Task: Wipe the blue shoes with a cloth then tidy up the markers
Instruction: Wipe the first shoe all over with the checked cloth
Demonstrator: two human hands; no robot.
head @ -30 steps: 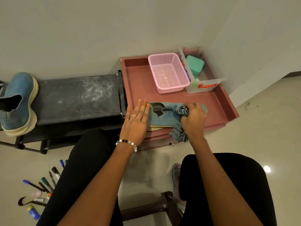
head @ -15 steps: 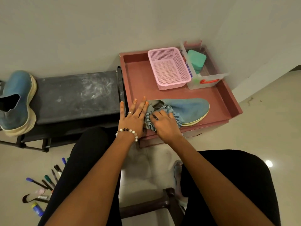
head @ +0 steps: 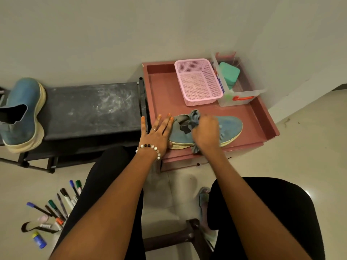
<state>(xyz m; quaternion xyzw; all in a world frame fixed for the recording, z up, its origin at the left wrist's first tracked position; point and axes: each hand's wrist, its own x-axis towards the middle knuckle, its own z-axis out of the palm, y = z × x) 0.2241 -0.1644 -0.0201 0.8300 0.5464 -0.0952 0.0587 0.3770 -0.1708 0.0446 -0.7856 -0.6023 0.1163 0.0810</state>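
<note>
Blue cloth (head: 195,117) bunched in our right hand (head: 206,132), rubbing the blue shoe (head: 230,126) in the red tray (head: 163,91). Our left hand (head: 156,134) lay flat, fingers spread, at its heel. Second shoe (head: 22,113) sat on the black table (head: 90,107); markers (head: 58,205) scattered on the floor.

No legible text or labels.

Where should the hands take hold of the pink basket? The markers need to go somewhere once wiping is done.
Probably by the long side rims of the pink basket, coming from above. It stands upright and open on the red tray, its right wall close against the clear box, so only the rim offers easy purchase there.
</note>
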